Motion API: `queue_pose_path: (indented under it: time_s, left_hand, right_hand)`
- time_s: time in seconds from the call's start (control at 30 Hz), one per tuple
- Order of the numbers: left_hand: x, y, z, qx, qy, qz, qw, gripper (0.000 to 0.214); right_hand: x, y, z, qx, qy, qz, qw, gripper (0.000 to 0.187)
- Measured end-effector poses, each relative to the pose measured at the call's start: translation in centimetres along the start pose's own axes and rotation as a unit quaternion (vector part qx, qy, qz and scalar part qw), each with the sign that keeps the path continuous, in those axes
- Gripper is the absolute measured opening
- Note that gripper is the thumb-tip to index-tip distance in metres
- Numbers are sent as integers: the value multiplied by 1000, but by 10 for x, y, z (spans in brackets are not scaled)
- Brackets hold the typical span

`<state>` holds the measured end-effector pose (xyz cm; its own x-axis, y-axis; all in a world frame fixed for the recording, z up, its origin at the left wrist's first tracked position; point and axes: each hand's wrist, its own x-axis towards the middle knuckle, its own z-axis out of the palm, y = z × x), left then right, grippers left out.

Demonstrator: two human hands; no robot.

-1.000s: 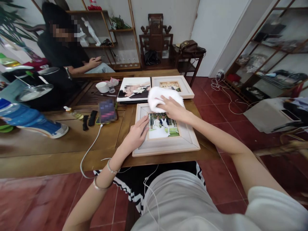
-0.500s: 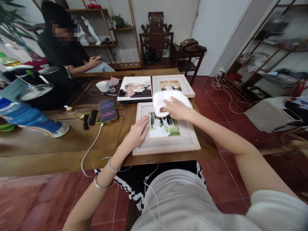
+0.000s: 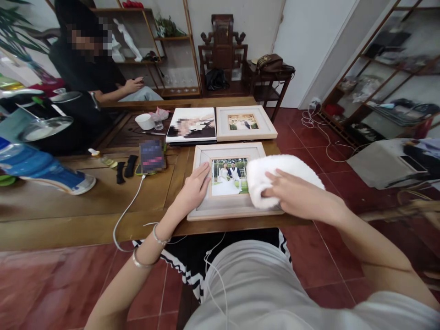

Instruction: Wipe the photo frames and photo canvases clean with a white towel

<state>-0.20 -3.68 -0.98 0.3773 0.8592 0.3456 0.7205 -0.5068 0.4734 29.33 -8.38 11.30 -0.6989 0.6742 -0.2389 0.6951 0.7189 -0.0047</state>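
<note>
Right, we have the right hand (image 3: 295, 195) closed over a white cloth (image 3: 275, 169), fingers curled down over its near-left edge and pinching the bunched fabric against the picture frame (image 3: 227, 213). Under that grip lies the frame's right rail and lower right corner, with the cloth spilling out beyond the knuckles, off the frame's right side. Just to the left of the cloth we see the wedding photo (image 3: 228, 176) behind its glass, uncovered.

Across the photo from the grip, the left hand (image 3: 194, 188) lies flat on the frame's left rail, fingers spread and straight, fingertips reaching the photo's edge, holding nothing. Two bracelets (image 3: 160, 238) sit on that wrist. The frame itself lies face up at the near edge of the wooden table (image 3: 85, 201).

Farther from us than the grip, a second frame (image 3: 245, 123) lies flat, and beside it a canvas print (image 3: 192, 124). Out past the left hand we spot a phone (image 3: 151, 156) with a white cable (image 3: 129, 208) trailing off the table edge. At the far left corner another person (image 3: 85, 68) sits apart from us, hands together over something small.
</note>
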Motion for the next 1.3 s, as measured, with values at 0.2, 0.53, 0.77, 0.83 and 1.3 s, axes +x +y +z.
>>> queue_pose_path:
  time_s: [0.2,0.53,0.77,0.83,1.3]
  left_hand:
    - [0,0,-1,0,-8,6,1000,48]
    - [1,-2,-2,3,-23,6,1000,48]
    - [1,-3,0,1,-18,-1,1000,47]
    - [1,-3,0,0,-18,-3,1000,48]
    - [1,-1,-2,2,-32,4,999,49]
  right_hand:
    - [-13,-16,2,29,-23,5,999,49]
    - [100,65,32,-31,205,77,975,62]
    - [102,47,34,-59,117,52,990,59]
    - [82,31,33,-52,87,36,994,58]
    - [11,-23,27,60,36,-20,997,69]
